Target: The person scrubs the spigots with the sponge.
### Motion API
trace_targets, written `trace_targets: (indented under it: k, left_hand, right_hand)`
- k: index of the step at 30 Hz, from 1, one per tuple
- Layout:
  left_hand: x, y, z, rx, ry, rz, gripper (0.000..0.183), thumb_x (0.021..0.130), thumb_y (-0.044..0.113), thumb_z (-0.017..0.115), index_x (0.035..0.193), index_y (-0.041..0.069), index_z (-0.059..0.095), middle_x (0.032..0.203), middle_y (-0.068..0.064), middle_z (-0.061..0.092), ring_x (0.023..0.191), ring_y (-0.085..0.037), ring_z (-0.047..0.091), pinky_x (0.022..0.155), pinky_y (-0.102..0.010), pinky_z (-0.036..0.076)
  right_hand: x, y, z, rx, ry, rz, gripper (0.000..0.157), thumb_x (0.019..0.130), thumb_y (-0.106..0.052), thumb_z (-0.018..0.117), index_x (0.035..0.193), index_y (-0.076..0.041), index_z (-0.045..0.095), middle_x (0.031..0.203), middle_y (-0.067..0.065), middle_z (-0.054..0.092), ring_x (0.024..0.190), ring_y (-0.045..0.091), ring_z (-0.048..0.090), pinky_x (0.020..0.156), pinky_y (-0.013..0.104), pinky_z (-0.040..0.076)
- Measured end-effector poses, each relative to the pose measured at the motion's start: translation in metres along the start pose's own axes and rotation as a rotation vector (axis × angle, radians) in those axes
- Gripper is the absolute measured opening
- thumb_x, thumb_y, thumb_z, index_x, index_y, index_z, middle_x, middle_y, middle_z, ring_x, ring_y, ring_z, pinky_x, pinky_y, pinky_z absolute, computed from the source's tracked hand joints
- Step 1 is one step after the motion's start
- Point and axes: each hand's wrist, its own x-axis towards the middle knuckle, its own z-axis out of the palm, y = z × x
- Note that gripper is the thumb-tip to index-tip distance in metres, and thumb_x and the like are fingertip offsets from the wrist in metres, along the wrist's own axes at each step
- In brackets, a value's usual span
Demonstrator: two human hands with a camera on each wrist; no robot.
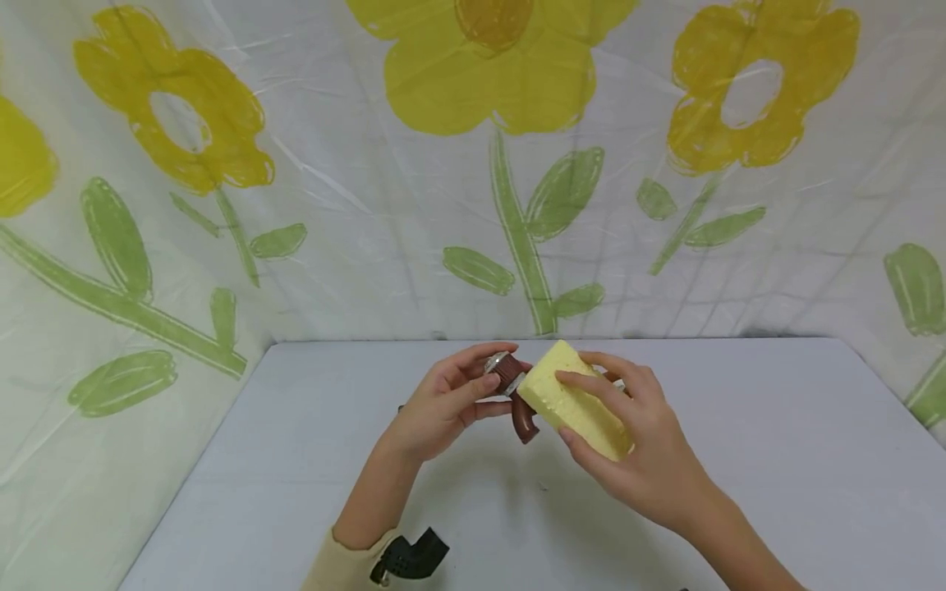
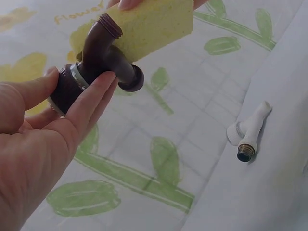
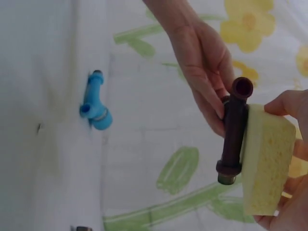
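Note:
A dark brown faucet with a ribbed knob and a curved spout is held up above the table. My left hand grips it by the knob, thumb on one side and fingers on the other. In my right hand is a thick yellow sponge, pinched between thumb and fingers. One face of the sponge lies along the faucet body in the right wrist view. The threaded end of the faucet points up in the left wrist view.
A white faucet lies on the table in the left wrist view. On the tabletop in the right wrist view is a blue faucet. A flower-printed curtain stands behind the white table.

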Motion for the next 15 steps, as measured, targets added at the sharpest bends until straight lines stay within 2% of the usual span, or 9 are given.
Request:
trace_targets:
  k: [3,7,11,15]
  left_hand:
    - [-0.0001,-0.0005,-0.0006,-0.006,-0.003,0.007,0.037,0.109,0.002,0.051,0.142,0.013,0.062,0.128,-0.002,0.071,0.121,-0.017,0.069,0.102,-0.038,0.059]
    - [-0.0003,-0.0001,-0.0002,-0.01,-0.006,0.009,0.037,0.109,0.003,0.051,0.142,0.014,0.062,0.129,-0.002,0.07,0.122,-0.017,0.068,0.103,-0.038,0.059]
    - [-0.0003,0.0012,0.0007,-0.005,0.006,0.0,0.037,0.108,0.002,0.051,0.144,0.009,0.059,0.128,0.0,0.07,0.121,-0.016,0.069,0.1,-0.034,0.06]
    - [0.0004,0.0022,0.0023,0.002,0.015,-0.001,0.04,0.109,0.002,0.051,0.148,0.004,0.054,0.129,0.0,0.068,0.119,-0.015,0.069,0.1,-0.033,0.06]
  right_hand:
    - [0.002,0.0002,-0.0006,-0.02,0.019,-0.013,0.059,0.075,-0.004,0.089,0.13,-0.02,0.073,0.141,0.01,0.06,0.117,0.024,0.051,0.076,0.034,0.051]
    - [0.0019,0.0002,-0.0011,-0.028,0.037,-0.008,0.059,0.075,-0.003,0.089,0.13,-0.019,0.073,0.141,0.011,0.06,0.117,0.024,0.051,0.076,0.033,0.051]
    - [-0.0001,-0.002,-0.0008,0.009,-0.014,-0.033,0.062,0.075,-0.004,0.089,0.132,-0.022,0.072,0.142,0.007,0.059,0.118,0.021,0.051,0.079,0.033,0.052]
    - [0.0004,-0.0027,-0.0014,0.017,-0.015,-0.036,0.063,0.074,-0.002,0.089,0.132,-0.023,0.072,0.141,0.005,0.06,0.12,0.022,0.053,0.079,0.034,0.053]
